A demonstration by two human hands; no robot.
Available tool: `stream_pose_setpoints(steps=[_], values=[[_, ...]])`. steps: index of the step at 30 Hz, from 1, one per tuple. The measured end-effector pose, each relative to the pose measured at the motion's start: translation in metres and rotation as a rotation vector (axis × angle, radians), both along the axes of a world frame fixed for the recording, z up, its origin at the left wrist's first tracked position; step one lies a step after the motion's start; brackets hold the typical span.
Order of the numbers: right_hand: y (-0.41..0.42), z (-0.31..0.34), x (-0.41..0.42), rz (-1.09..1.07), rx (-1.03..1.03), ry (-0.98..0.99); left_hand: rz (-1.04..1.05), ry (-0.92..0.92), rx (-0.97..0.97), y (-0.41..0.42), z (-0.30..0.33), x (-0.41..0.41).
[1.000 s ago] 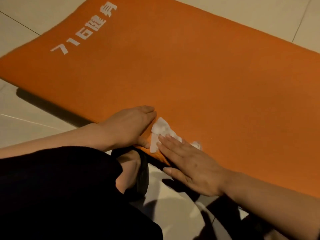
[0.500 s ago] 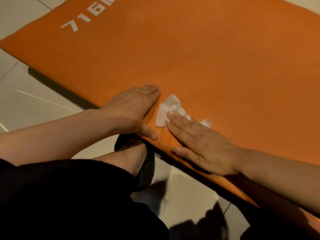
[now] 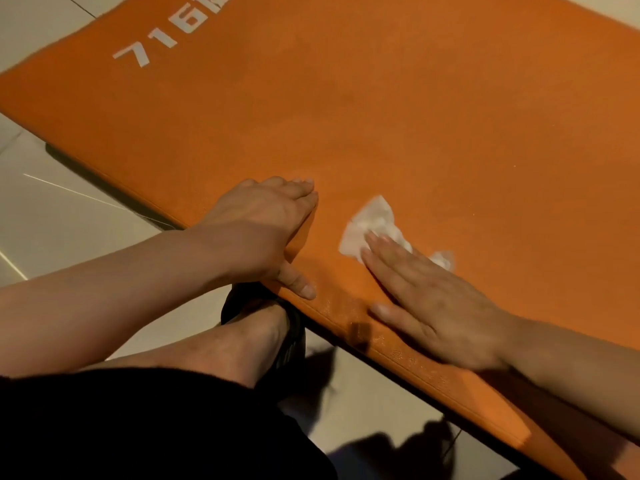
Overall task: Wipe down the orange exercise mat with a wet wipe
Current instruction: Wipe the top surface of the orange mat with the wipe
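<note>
Moved: right hand slides the wipe away from our left hand | grip: both hands flat, fingers straight, right pressing wipe onto mat, left bracing beside it | progress: we judge only the near edge wiped, far expanse left.

1. The right hand, flat on the wet wipe, has slid the wipe away from the left hand; a second ago the wipe touched the left fingertips, now bare mat shows between them.
2. The left hand now lies further onto the mat than a second ago, thumb at the near edge.
3. The near edge beside the right thumb now glistens wet.
</note>
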State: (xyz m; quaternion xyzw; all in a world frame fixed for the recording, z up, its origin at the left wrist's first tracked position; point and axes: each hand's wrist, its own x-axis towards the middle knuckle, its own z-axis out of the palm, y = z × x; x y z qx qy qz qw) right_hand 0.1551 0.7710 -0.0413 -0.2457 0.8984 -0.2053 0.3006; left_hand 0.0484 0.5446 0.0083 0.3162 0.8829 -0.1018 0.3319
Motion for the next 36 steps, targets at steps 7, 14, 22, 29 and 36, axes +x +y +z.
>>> stream_pose_setpoints(steps=[7, 14, 22, 29, 36], values=[[-0.005, -0.011, -0.064, -0.110, -0.057, 0.041, 0.084, 0.006, 0.147, 0.006, -0.011, -0.014], [0.024, -0.010, -0.034, -0.067, 0.023, -0.042, 0.100, -0.015, 0.126, 0.012, -0.025, -0.024], [0.010, -0.030, -0.149, -0.265, -0.059, -0.019, 0.089, -0.025, 0.119, 0.044, -0.039, -0.052], [0.060, -0.025, -0.092, 0.008, 0.112, 0.040, 0.074, -0.004, 0.120, 0.048, -0.046, -0.069], [0.038, -0.043, -0.177, -0.176, 0.167, 0.150, -0.006, 0.034, 0.166, 0.071, -0.061, -0.098]])
